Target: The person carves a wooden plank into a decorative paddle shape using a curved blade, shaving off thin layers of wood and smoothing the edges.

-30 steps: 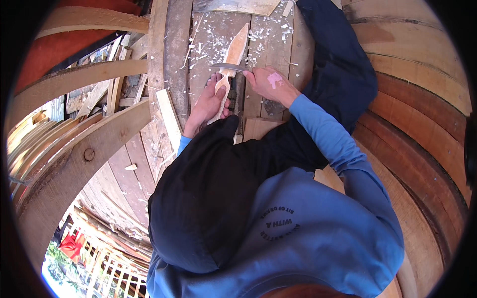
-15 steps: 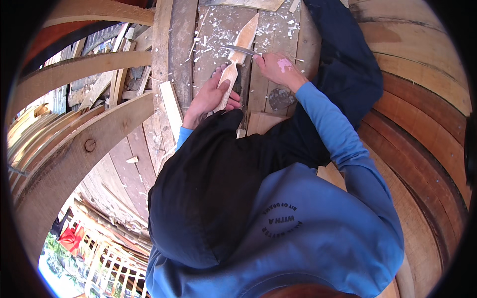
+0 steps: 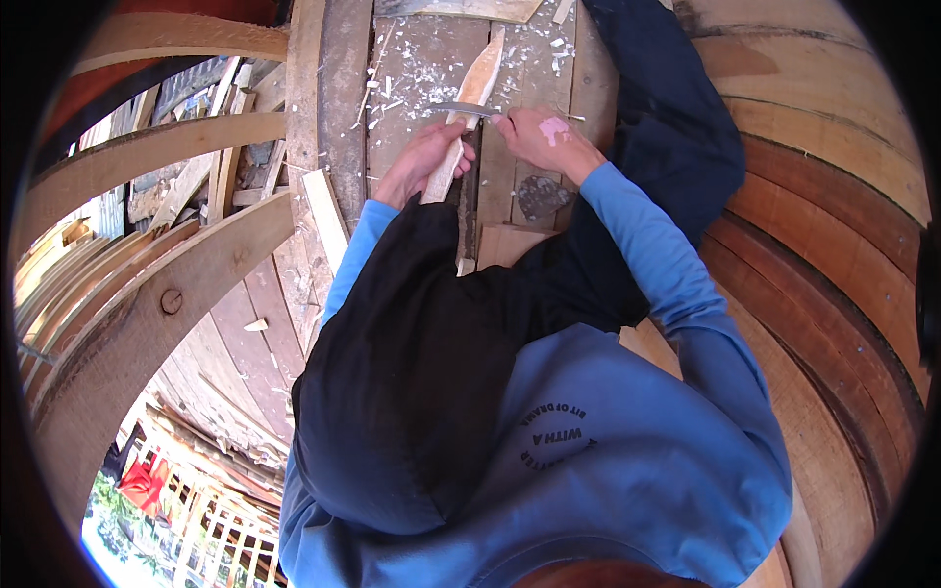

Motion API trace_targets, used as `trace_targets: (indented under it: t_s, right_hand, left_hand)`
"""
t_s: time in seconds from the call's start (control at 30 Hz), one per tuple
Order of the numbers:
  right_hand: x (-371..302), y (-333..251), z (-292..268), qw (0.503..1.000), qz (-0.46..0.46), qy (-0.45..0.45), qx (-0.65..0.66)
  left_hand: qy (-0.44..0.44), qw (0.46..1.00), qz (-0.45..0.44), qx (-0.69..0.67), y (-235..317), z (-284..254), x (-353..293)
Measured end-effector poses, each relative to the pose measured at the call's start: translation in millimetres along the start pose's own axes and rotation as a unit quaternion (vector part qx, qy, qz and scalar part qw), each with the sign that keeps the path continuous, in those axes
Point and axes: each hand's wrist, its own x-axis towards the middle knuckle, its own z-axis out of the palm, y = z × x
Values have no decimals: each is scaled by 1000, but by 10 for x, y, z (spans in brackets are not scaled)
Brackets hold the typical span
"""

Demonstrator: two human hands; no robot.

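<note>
My left hand [image 3: 421, 163] is closed around the lower, handle-like end of a carved wooden piece [image 3: 480, 74], which is pale, dagger-shaped and pointed away from me. Its thumb lies up by the narrow neck. In my right hand [image 3: 547, 139] is a knife [image 3: 459, 107] with a slim, slightly curved blade. That blade lies across the wooden piece just above the neck, close to my left thumb. The knife's handle is hidden inside my right fist. The near end of the wooden piece rests by my dark-trousered knee [image 3: 431, 230].
Pale shavings [image 3: 417, 73] litter the floor planks [image 3: 343, 108] around the work. A loose wood strip [image 3: 324, 218] lies left of my knee, and a dark flat lump [image 3: 542, 197] sits to the right. Curved timber ribs [image 3: 162, 294] stand at left; curved planks [image 3: 814, 186] wall the right.
My left hand has slid up the handle toward the neck and closed more around it. The wooden piece has rolled, showing a narrower face. The knife stays across it near the neck.
</note>
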Motion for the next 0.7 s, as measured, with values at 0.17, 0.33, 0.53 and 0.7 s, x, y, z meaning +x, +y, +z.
trace_targets:
  t_s: [0.17, 0.33, 0.53, 0.7]
  right_hand:
    - [178, 220, -186, 998, 48, 26, -15]
    - [73, 80, 33, 999, 18, 22, -32]
    - [221, 168, -47, 997, 57, 15, -46]
    - [345, 246, -99, 996, 70, 27, -42]
  left_hand:
    - [23, 996, -15, -81, 23, 213, -252]
    - [13, 1000, 5, 3, -22, 48, -189]
    - [52, 998, 14, 37, 40, 161, -270]
    - [62, 997, -1, 47, -13, 172, -322]
